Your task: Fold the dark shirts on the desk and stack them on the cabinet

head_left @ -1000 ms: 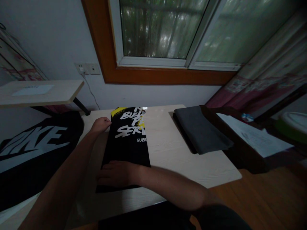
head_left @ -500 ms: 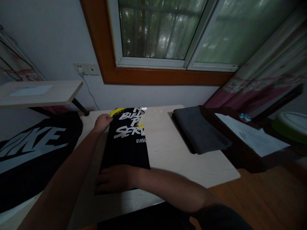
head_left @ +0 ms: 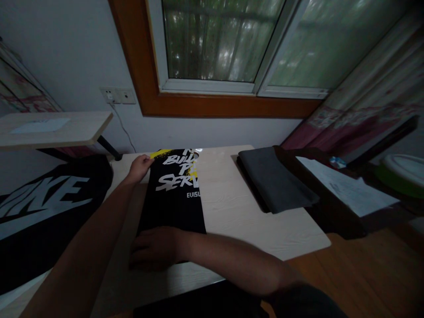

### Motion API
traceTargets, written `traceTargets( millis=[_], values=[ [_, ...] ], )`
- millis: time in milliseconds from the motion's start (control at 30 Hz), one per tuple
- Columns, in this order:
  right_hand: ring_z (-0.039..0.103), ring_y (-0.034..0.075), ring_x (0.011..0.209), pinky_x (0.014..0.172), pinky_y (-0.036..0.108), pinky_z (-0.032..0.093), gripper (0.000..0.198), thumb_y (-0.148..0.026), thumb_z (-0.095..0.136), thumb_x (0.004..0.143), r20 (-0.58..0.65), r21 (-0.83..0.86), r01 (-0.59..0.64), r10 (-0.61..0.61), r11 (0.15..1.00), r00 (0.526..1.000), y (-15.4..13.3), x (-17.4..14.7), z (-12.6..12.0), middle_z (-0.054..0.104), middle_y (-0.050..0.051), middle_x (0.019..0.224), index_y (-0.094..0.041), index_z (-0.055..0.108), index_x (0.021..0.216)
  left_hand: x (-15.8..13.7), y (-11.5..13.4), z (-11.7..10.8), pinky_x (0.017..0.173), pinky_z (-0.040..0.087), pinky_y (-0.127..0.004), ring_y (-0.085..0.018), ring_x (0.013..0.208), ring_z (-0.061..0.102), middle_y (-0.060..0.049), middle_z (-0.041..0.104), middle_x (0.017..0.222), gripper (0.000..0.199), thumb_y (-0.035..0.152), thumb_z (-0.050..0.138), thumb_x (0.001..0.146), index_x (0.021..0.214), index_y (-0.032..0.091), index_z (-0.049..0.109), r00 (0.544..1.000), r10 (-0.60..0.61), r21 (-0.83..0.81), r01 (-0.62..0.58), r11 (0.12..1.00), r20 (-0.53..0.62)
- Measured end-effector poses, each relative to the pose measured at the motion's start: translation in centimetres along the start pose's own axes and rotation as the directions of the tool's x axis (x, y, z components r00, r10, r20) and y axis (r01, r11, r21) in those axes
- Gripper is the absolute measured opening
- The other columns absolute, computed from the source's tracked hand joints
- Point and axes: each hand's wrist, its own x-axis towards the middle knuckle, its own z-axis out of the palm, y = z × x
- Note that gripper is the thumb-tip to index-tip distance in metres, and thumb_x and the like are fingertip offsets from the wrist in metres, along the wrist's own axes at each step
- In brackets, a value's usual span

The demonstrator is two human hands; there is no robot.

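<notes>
A black T-shirt [head_left: 172, 207] with pale lettering and yellow patches lies folded into a narrow strip on the pale wooden table [head_left: 228, 190]. At its far left corner my left hand [head_left: 140, 168] is closed, pinching the yellow-edged cloth. My right hand [head_left: 155, 247] reaches across the near end of the shirt, its fingers bent over the near left corner. The fingertips of that hand are dark and partly hidden, and the cloth beneath them is covered.
Left of the table lies a black garment [head_left: 66, 194] with large NIKE lettering, below a raised shelf [head_left: 59, 137]. A folded grey cloth [head_left: 274, 176] rests at the right. Beyond it are white papers [head_left: 344, 185] on a dark surface. A window [head_left: 225, 44] is behind.
Both hands and the T-shirt's left edge have shifted very slightly to the left, along with a small shift of the whole view. The grips look the same.
</notes>
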Motion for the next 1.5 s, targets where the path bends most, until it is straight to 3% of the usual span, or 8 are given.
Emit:
traceTargets(
  millis=[100,200,433,733,933,1233,1400,1500],
  values=[
    [0.059,0.019,0.104,0.092,0.032,0.049,0.035,-0.038,0.044,0.105,-0.112,-0.063,-0.084,0.077,0.994,0.991,0.5,-0.2,1.3,0.063,0.008,0.133,-0.02,0.065,0.125,-0.5,-0.5,-0.4,0.09,0.048,-0.031,-0.022,0.097,0.064,-0.007,0.071,0.102,0.04,0.054,0.05,0.088,0.096,0.019,0.068,0.998,0.045,-0.128,-0.041,0.991,0.033],
    [0.057,0.02,0.101,0.088,0.034,0.049,0.031,-0.03,0.05,0.1,-0.12,-0.12,-0.164,0.15,0.979,0.981,0.7,-0.4,1.7,0.062,0.01,0.132,-0.018,0.063,0.125,-1.1,-1.4,-0.8,0.097,0.047,-0.033,-0.023,0.106,0.063,-0.008,0.069,0.112,0.042,0.053,0.054,0.085,0.104,0.019,0.071,0.987,0.129,-0.211,-0.106,0.972,0.097],
    [0.055,0.021,0.101,0.09,0.034,0.047,0.029,-0.026,0.055,0.095,-0.089,-0.138,-0.159,0.148,0.978,0.985,0.5,-0.3,1.5,0.062,0.011,0.129,-0.016,0.064,0.121,-2.3,-1.1,-1.9,0.086,0.049,-0.035,-0.022,0.088,0.062,-0.007,0.065,0.094,0.038,0.052,0.065,0.075,0.092,0.021,0.077,0.923,0.251,-0.065,-0.243,0.968,0.292],
    [0.054,0.021,0.099,0.09,0.034,0.046,0.028,-0.024,0.056,0.094,-0.153,-0.144,-0.132,0.109,0.981,0.982,0.6,-0.4,1.7,0.063,0.01,0.126,-0.016,0.065,0.119,-2.7,-0.3,-1.8,0.073,0.048,-0.031,-0.02,0.079,0.06,-0.003,0.064,0.083,0.039,0.057,0.065,0.074,0.084,0.02,0.067,0.946,0.131,-0.039,-0.125,0.991,0.297],
    [0.055,0.021,0.103,0.091,0.035,0.046,0.03,-0.023,0.057,0.093,-0.146,-0.141,-0.114,0.093,0.984,0.985,0.7,-0.5,1.7,0.062,0.011,0.129,-0.015,0.064,0.122,-3.0,-0.4,-1.6,0.075,0.05,-0.032,-0.019,0.077,0.061,-0.002,0.062,0.085,0.027,0.038,0.064,0.066,0.087,0.021,0.068,0.929,0.195,0.043,-0.219,0.975,0.314],
    [0.054,0.022,0.1,0.09,0.034,0.046,0.028,-0.024,0.056,0.095,-0.144,-0.15,-0.131,0.109,0.98,0.984,0.5,-0.3,1.4,0.063,0.01,0.127,-0.016,0.066,0.119,-4.0,1.3,-2.5,0.087,0.05,-0.034,-0.023,0.086,0.065,-0.008,0.067,0.091,0.025,0.03,0.058,0.075,0.091,0.02,0.075,0.904,0.26,0.33,-0.373,0.867,0.339],
    [0.054,0.021,0.103,0.093,0.035,0.045,0.031,-0.023,0.054,0.095,-0.154,-0.149,-0.123,0.1,0.981,0.983,0.5,-0.4,1.5,0.062,0.01,0.13,-0.015,0.064,0.123,-4.3,2.7,-2.6,0.082,0.047,-0.035,-0.026,0.087,0.065,-0.011,0.068,0.087,0.017,0.021,0.054,0.076,0.081,0.02,0.071,0.891,0.237,0.488,-0.416,0.767,0.388],
    [0.055,0.021,0.103,0.092,0.035,0.045,0.03,-0.025,0.055,0.096,-0.126,-0.159,-0.131,0.112,0.979,0.986,0.5,-0.4,1.3,0.061,0.011,0.131,-0.016,0.064,0.124,-4.5,3.1,-2.7,0.078,0.046,-0.034,-0.025,0.083,0.064,-0.011,0.068,0.085,0.016,0.023,0.053,0.077,0.079,0.019,0.069,0.892,0.228,0.493,-0.412,0.766,0.39]
  ],
)
